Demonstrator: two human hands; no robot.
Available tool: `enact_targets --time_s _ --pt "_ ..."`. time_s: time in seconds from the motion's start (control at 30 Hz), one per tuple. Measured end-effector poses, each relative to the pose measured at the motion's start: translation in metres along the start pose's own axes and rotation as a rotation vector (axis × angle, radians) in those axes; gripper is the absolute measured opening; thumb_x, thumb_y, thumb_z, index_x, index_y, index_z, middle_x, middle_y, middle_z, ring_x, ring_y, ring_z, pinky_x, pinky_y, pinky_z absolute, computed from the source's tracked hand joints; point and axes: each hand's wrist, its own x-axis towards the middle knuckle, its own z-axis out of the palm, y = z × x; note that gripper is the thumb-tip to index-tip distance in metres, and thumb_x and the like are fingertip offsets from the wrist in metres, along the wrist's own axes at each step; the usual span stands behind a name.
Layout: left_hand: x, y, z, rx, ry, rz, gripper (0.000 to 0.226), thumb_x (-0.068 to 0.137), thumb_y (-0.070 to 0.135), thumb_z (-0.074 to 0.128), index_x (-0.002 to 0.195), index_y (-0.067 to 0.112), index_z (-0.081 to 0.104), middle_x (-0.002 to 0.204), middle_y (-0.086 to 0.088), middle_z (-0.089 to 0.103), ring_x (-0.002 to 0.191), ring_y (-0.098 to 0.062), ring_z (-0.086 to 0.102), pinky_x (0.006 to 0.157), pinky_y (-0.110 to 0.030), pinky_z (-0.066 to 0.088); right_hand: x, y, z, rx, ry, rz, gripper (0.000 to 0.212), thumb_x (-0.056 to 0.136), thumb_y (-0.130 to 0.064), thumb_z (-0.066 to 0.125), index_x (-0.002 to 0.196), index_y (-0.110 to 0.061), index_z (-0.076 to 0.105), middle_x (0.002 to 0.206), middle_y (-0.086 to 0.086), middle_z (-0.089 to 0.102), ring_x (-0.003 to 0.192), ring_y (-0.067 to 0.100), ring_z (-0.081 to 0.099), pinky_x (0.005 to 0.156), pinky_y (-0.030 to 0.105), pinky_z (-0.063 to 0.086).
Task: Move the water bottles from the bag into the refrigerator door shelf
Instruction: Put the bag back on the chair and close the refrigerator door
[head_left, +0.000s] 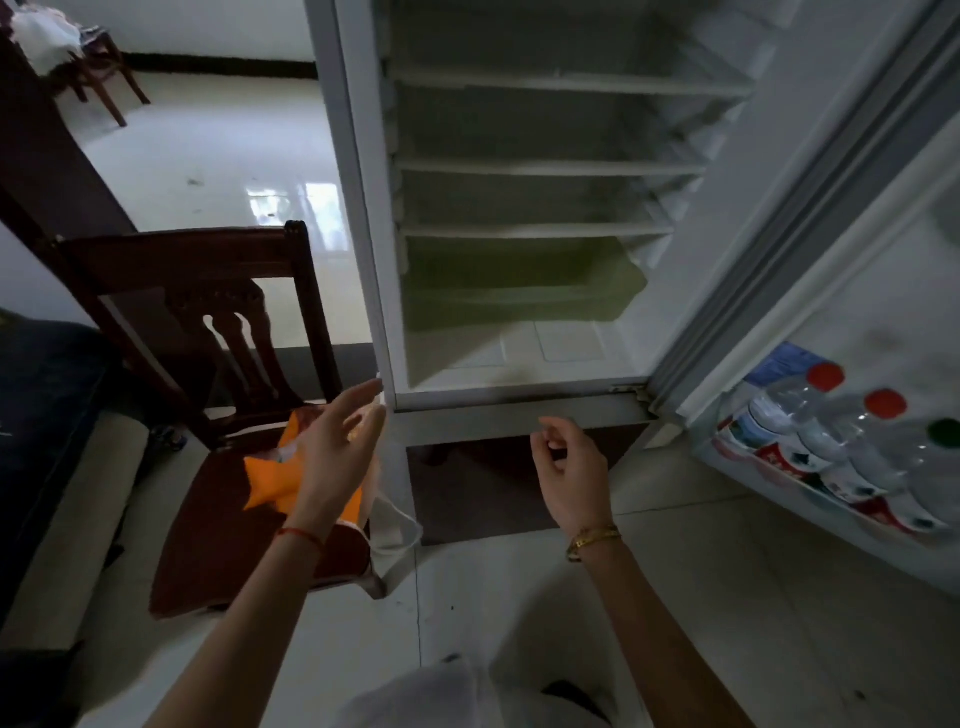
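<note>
An orange and white bag (270, 480) lies on the seat of a dark wooden chair (197, 291) at the left. My left hand (337, 452) hovers just above the bag, fingers spread, holding nothing. My right hand (569, 470) hangs in the air in front of the fridge base, fingers loosely curled and empty. At the right, the open refrigerator door's lower shelf (779, 486) holds three clear water bottles: two with red caps (784, 410) (852, 431) and one with a green cap (935, 467). The bag's inside is hidden by my hand.
The refrigerator body (519, 208) stands open ahead with bare shelves and a green drawer. A dark sofa (47, 415) is at the far left. A dark mat (478, 488) lies on the tiled floor below the fridge. Another chair (98, 67) stands far back left.
</note>
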Motion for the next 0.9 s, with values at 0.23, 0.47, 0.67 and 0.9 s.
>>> enact_targets --time_s 0.23,0.47,0.67,0.9 --pt "-0.027 0.036 0.048 -0.05 -0.18 0.129 0.034 0.095 0.027 0.059 0.129 0.026 0.06 0.13 0.008 0.063 0.123 -0.009 0.057 0.105 -0.044 0.047 -0.025 0.008 -0.055 0.054 0.191 -0.006 0.024 0.093 -0.019 0.059 0.114 -0.009 0.063 0.096 0.006 0.066 0.093 0.019 0.062 0.069 0.004 0.047" --pt "-0.063 0.08 0.099 -0.038 -0.292 0.249 0.034 0.094 0.018 0.058 0.128 0.025 0.061 0.127 0.022 0.06 0.123 0.001 0.054 0.107 -0.033 0.045 -0.062 0.024 -0.121 0.052 0.357 0.067 0.028 0.092 -0.032 0.055 0.116 -0.019 0.063 0.103 -0.004 0.066 0.095 0.008 0.062 0.073 0.009 0.049" --pt "-0.099 0.111 0.15 -0.085 -0.382 0.313 0.033 0.094 0.021 0.06 0.127 0.021 0.062 0.129 0.012 0.063 0.124 -0.005 0.056 0.108 -0.04 0.045 -0.096 0.045 -0.185 0.086 0.462 0.118 0.021 0.093 -0.021 0.058 0.114 -0.023 0.062 0.099 -0.007 0.065 0.093 0.009 0.061 0.068 0.003 0.044" --pt "-0.155 0.155 0.221 0.005 -0.403 0.455 0.034 0.091 0.02 0.064 0.125 0.021 0.063 0.123 0.011 0.066 0.118 0.002 0.057 0.103 -0.017 0.042 -0.135 0.083 -0.273 0.085 0.507 0.114 0.024 0.093 -0.025 0.059 0.117 -0.026 0.058 0.104 -0.019 0.06 0.099 0.011 0.059 0.085 0.03 0.051"
